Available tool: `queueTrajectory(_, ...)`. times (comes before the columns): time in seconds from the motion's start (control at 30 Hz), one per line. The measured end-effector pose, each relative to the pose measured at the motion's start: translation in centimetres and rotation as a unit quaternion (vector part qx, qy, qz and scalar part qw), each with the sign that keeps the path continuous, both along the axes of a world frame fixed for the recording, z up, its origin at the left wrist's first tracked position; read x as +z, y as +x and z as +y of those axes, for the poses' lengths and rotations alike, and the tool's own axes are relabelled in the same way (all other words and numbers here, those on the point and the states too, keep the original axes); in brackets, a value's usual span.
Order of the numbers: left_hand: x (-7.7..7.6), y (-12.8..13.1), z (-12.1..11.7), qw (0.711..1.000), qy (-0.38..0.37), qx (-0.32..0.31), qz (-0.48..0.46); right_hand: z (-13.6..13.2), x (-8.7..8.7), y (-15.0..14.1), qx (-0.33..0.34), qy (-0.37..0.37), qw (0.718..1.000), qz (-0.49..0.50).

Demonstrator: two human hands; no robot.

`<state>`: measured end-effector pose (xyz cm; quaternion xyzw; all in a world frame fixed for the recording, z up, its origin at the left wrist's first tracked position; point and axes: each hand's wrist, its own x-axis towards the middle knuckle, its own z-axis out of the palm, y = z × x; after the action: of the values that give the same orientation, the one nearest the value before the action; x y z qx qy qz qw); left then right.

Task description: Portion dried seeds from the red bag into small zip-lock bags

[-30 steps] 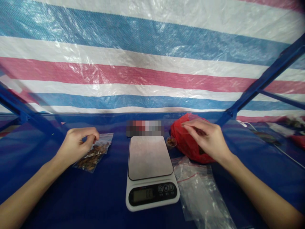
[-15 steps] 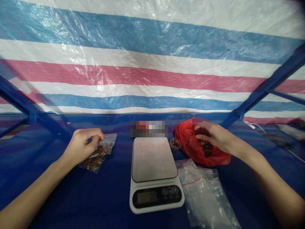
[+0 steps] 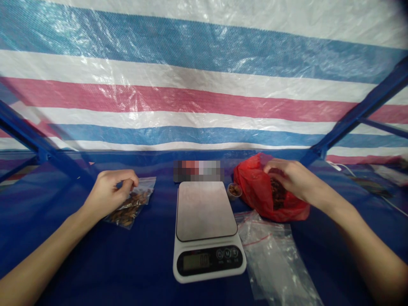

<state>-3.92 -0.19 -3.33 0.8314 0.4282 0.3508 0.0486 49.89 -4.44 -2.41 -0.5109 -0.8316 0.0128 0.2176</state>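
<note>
My left hand (image 3: 110, 191) is curled in a pinch on the edge of a small clear zip bag of brown pieces (image 3: 134, 203) that lies on the blue table cover (image 3: 95, 263). My right hand (image 3: 291, 178) reaches into the mouth of a red plastic bag (image 3: 258, 191) holding dark brown pieces, fingers bent down inside it. Between the two hands stands a white kitchen scale (image 3: 207, 231) with a bare grey platform. A small cup of brown bits (image 3: 235, 190) sits between the scale and the red bag.
A pile of empty clear zip bags (image 3: 274, 259) lies right of the scale. Behind stands a striped blue, white and red tarp (image 3: 204, 85). Blue metal frame bars (image 3: 357, 114) slant at both sides. A white cable (image 3: 338, 168) lies at far right.
My right hand has moved from on top of the red bag into its opening, and the bag's mouth has spread. My left hand has stayed on the small bag.
</note>
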Motion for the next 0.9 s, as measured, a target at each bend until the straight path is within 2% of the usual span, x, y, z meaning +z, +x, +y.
queueTrajectory(0.2,0.4,0.2,-0.1,1.0,-0.004,0.003,0.011,-1.0,2.2,-1.0,-0.053,0.062,0.996,0.037)
queueTrajectory(0.3,0.4,0.3,-0.1,1.0,0.003,0.009,0.015,-1.9,3.1,-3.4,-0.079,0.112,0.987,0.086)
queueTrajectory(0.37,0.4,0.3,-0.1,1.0,0.009,0.009,0.015,-2.5,3.3,-5.6,-0.058,0.12,0.983,0.126)
queueTrajectory(0.5,0.4,0.4,0.0,1.0,0.025,0.005,0.013,-3.5,2.4,-9.7,0.034,0.101,0.984,0.142)
queueTrajectory(0.6,0.4,0.3,0.1,0.999,0.033,0.005,0.011,-3.7,1.2,-11.5,0.074,0.082,0.984,0.139)
queueTrajectory(0.73,0.5,0.1,0.1,0.999,0.041,0.001,0.011,-3.2,-0.1,-12.0,0.089,0.066,0.983,0.144)
queueTrajectory(0.9,0.6,0.1,-0.1,0.999,0.044,0.0,0.01,-2.9,-0.2,-11.5,0.083,0.065,0.982,0.155)
